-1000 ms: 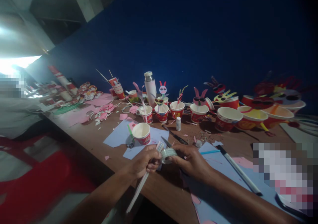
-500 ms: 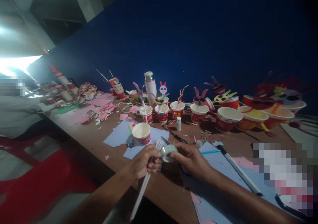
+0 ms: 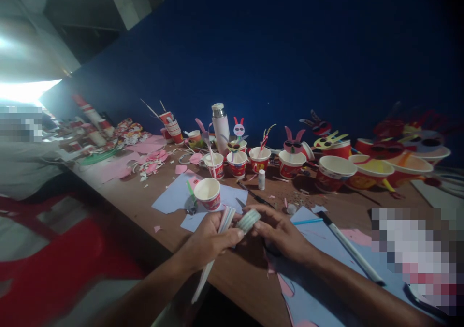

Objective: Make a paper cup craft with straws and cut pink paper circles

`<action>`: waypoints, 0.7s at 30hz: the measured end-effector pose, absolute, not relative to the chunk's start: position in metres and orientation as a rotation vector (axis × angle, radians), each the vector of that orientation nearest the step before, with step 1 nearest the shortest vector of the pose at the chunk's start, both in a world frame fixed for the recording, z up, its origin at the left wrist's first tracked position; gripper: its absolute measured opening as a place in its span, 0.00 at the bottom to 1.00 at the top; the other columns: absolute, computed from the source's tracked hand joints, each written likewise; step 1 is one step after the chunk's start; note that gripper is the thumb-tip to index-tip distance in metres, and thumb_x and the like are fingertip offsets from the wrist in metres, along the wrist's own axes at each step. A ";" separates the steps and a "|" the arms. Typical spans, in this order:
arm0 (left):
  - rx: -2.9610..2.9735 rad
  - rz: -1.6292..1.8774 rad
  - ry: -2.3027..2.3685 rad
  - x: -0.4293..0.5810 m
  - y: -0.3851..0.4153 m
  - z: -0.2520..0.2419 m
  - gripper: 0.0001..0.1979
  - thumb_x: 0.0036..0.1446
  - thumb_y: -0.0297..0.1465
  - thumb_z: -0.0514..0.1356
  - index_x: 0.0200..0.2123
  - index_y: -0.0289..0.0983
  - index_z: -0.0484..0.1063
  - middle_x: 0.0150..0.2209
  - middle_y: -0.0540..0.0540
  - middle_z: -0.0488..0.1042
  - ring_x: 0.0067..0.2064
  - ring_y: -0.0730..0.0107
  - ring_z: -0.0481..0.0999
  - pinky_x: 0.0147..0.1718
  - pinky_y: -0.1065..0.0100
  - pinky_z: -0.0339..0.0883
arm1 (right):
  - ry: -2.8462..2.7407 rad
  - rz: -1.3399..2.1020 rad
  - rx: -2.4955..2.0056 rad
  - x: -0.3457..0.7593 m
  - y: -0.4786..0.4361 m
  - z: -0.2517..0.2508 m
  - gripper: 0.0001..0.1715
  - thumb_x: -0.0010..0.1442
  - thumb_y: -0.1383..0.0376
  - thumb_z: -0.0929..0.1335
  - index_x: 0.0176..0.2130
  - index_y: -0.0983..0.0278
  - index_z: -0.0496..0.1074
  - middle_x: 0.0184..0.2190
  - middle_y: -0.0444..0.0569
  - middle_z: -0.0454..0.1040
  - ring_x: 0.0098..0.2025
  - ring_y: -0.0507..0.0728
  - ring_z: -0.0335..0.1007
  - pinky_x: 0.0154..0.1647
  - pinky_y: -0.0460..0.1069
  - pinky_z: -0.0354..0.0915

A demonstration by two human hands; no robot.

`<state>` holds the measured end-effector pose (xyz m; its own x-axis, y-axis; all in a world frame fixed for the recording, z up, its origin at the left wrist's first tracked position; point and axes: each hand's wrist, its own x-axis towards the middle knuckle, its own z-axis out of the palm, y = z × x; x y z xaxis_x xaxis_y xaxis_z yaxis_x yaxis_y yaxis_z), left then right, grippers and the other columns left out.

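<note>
My left hand (image 3: 213, 235) is closed around a bundle of thin white sticks (image 3: 205, 278), which slants down toward the table's front edge. Its thumb rests against the near side of a roll of clear tape (image 3: 249, 220). From the other side, the fingers and thumb of my right hand (image 3: 277, 230) grip that same roll. Just beyond my hands stands a white-lined red paper cup (image 3: 207, 194) on light blue paper (image 3: 170, 199). A pointed blade tip (image 3: 240, 202) shows behind my fingers; the rest of that tool is hidden.
Several red paper cups (image 3: 292, 165) with paper rabbit faces line the back. A flask (image 3: 220, 128) stands behind them, a small white bottle (image 3: 261, 179) in front. Pink paper scraps (image 3: 152, 161) lie left; a black-and-white ruler-like strip (image 3: 351, 249) lies right. A red chair (image 3: 68, 264) is at lower left.
The tape roll has turned and tilted between my hands. My left thumb has stretched over to touch it, and the stick bundle has shifted slightly in my left hand.
</note>
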<state>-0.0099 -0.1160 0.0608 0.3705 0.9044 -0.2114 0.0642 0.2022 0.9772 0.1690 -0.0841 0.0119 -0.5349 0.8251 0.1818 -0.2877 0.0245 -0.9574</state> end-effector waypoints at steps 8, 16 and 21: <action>1.489 0.684 1.200 -0.011 -0.118 0.067 0.11 0.48 0.30 0.58 0.37 0.32 0.69 0.22 0.52 0.62 0.24 0.78 0.58 0.22 0.75 0.50 | -1.541 1.690 -0.603 0.177 -0.082 0.021 0.23 0.54 0.51 0.65 0.45 0.61 0.66 0.33 0.45 0.68 0.30 0.51 0.64 0.31 0.45 0.60; 1.354 0.706 1.211 -0.006 -0.111 0.061 0.09 0.46 0.30 0.56 0.32 0.32 0.67 0.19 0.54 0.63 0.16 0.83 0.53 0.15 0.76 0.45 | -1.552 1.572 -0.634 0.168 -0.084 0.016 0.16 0.53 0.55 0.68 0.37 0.62 0.64 0.30 0.43 0.69 0.32 0.51 0.65 0.32 0.45 0.60; 1.339 0.705 1.223 -0.006 -0.106 0.058 0.05 0.47 0.30 0.56 0.27 0.34 0.67 0.13 0.57 0.58 0.13 0.84 0.52 0.13 0.77 0.44 | -1.657 1.411 -0.785 0.164 -0.086 0.016 0.14 0.52 0.58 0.69 0.36 0.63 0.65 0.28 0.43 0.69 0.30 0.52 0.65 0.29 0.46 0.60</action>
<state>-0.0061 -0.1059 0.0575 0.2808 0.9282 -0.2439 0.2538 0.1733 0.9516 0.1645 -0.0864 0.0163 -0.4832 0.8566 0.1809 -0.0419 0.1837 -0.9821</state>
